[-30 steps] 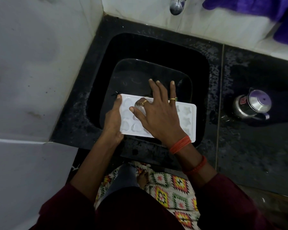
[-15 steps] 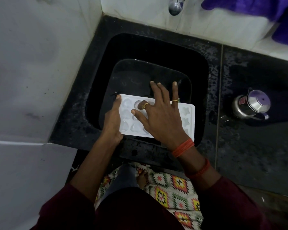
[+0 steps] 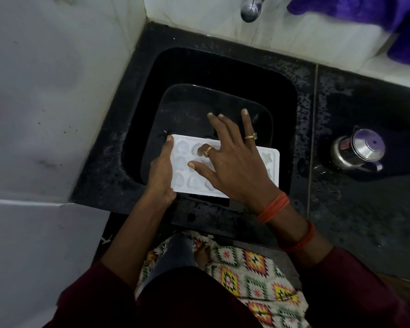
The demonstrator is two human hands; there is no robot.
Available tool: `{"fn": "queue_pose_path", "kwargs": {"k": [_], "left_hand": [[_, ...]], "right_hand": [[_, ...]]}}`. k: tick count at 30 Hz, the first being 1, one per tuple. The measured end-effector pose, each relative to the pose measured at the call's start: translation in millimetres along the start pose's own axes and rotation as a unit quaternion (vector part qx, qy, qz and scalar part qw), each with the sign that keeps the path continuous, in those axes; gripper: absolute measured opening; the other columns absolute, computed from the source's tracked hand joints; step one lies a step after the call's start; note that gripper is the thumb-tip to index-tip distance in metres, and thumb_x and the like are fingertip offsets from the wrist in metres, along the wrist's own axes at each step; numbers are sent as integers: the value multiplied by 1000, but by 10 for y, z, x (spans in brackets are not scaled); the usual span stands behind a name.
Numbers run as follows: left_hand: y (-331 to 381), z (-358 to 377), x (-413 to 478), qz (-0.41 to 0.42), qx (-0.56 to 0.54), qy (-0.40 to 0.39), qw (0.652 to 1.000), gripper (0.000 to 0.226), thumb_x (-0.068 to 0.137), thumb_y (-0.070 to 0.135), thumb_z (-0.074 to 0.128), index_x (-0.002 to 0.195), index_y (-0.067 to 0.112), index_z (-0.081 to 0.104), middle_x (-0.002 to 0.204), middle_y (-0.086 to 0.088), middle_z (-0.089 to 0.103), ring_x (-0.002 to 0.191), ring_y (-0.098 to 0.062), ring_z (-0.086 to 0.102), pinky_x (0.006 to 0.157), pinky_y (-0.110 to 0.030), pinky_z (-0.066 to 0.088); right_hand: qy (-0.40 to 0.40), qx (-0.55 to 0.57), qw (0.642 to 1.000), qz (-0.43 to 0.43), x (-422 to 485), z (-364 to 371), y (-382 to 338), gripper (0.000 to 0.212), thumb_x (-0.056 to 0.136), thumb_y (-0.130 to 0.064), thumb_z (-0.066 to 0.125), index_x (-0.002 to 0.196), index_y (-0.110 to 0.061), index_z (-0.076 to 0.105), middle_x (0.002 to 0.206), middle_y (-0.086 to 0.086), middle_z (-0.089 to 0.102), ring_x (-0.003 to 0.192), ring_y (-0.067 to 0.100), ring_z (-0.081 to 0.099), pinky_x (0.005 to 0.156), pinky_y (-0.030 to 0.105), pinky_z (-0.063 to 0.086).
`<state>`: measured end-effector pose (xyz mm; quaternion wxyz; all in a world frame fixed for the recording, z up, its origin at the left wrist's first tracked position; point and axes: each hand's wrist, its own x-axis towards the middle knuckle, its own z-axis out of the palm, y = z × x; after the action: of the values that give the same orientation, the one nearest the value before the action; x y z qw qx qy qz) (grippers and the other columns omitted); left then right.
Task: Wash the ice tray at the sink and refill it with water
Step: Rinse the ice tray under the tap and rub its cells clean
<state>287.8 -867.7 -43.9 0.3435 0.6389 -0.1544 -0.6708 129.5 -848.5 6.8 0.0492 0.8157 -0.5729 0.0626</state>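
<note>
Spread right hand (image 3: 232, 166), 2 rings, lies flat on white ice tray (image 3: 269, 166). At tray's left end, left hand (image 3: 162, 171) grips, thumb on top. Tray sits over black sink (image 3: 223, 67), near its front edge.

Steel jug (image 3: 357, 150) on black counter (image 3: 365, 233); purple cloth (image 3: 365, 8) top right; patterned mat (image 3: 253, 263) on floor.

No text is readable; the red label (image 3: 345, 145) on the steel flask (image 3: 361, 151) is blurred.
</note>
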Motion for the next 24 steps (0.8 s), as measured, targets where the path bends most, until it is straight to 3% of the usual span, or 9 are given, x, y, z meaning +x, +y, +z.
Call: {"fn": "queue_pose_path", "kwargs": {"k": [4, 8, 13, 20, 24], "left_hand": [[-4, -8, 18, 16, -3, -11, 1000, 49, 95, 67, 52, 111, 24, 72, 105, -5, 79, 87, -23, 79, 80, -44, 62], [-16, 13, 9, 24, -3, -10, 1000, 34, 98, 61, 52, 96, 31, 68, 85, 7, 77, 74, -12, 77, 68, -34, 59], [4, 6, -34, 16, -1, -5, 1000, 43, 96, 66, 51, 109, 30, 68, 117, -2, 71, 103, -23, 71, 84, -44, 60], [-5, 3, -23, 29, -22, 2, 999, 60, 92, 70, 55, 125, 22, 68, 122, -8, 73, 106, -29, 74, 94, -52, 58], [2, -4, -31, 19, -44, -2, 999, 74, 76, 77, 63, 125, 22, 69, 123, -9, 74, 109, -33, 73, 98, -58, 55]], "right_hand": [[21, 17, 1000, 2, -54, -47, -37, 57, 100, -64, 39, 106, -21, 77, 157, 19, 41, 146, 32, 37, 123, 61, 4], [12, 17, 1000, 0, -128, -25, -77, 59, 99, -67, 37, 101, -24, 78, 157, 17, 41, 147, 30, 37, 123, 61, 4], [4, 23, 1000, -6, -143, 12, -85, 62, 97, -70, 35, 104, -25, 78, 158, 16, 39, 148, 31, 35, 123, 61, 5], [-15, 25, 1000, 0, -115, 73, -214, 72, 95, -76, 30, 101, -23, 79, 162, 17, 32, 150, 28, 31, 124, 59, 1], [0, 42, 999, 3, -114, 48, -274, 72, 95, -75, 31, 98, -21, 79, 162, 18, 32, 150, 29, 31, 124, 59, -1]]}}
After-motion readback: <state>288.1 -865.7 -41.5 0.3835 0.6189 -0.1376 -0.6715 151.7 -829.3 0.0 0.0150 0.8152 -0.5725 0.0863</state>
